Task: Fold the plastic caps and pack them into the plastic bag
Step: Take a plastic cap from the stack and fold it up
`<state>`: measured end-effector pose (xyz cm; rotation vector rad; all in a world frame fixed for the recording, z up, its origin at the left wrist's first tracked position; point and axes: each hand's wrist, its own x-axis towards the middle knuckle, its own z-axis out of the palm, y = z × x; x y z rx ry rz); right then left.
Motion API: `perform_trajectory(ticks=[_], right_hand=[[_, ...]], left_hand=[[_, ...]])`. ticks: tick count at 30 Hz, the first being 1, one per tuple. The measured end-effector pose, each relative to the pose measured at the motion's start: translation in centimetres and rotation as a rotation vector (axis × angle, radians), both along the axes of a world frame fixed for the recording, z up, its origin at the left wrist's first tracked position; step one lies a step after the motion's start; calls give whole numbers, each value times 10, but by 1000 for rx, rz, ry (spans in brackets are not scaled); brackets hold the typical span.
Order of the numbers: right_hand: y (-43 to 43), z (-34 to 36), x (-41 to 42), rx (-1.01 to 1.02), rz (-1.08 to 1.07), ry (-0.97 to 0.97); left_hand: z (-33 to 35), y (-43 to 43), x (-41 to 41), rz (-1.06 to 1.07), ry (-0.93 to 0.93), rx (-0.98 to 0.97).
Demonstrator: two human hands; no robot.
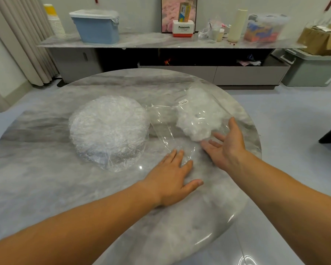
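Note:
A round stack of crinkly clear plastic caps [108, 129] lies on the left half of the marble table [46, 169]. To its right lies a clear plastic bag [166, 123] with a small white label; a bunch of folded white caps [197, 117] sits inside its far part. My left hand [172, 175] lies flat, fingers straight, with its fingertips on the bag's near edge. My right hand [225, 142] is spread open, palm turned left, at the bag's right side, fingertips close to the bunched caps. Neither hand grips anything.
The round table's edge curves close behind and right of the bag. Beyond it a long low cabinet [161, 43] carries a blue lidded bin [97, 25], paper cups, a white box and a clear tub. A green crate [311, 67] stands on the floor at right.

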<state>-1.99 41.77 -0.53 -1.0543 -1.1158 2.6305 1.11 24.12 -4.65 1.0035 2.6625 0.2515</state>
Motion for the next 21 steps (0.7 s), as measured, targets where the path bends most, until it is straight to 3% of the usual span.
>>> perform_trajectory(ticks=[10,17,21], right_hand=[[4,-6,-9,-137,80,79],[13,3,19,233,59,-57],[5,17,46,488,64,-145]], left_hand=[[5,-2,-5,-4,-18,-31],[7,-8,-2,-12,8,-65],[18,-30,7,-9,62,59]])
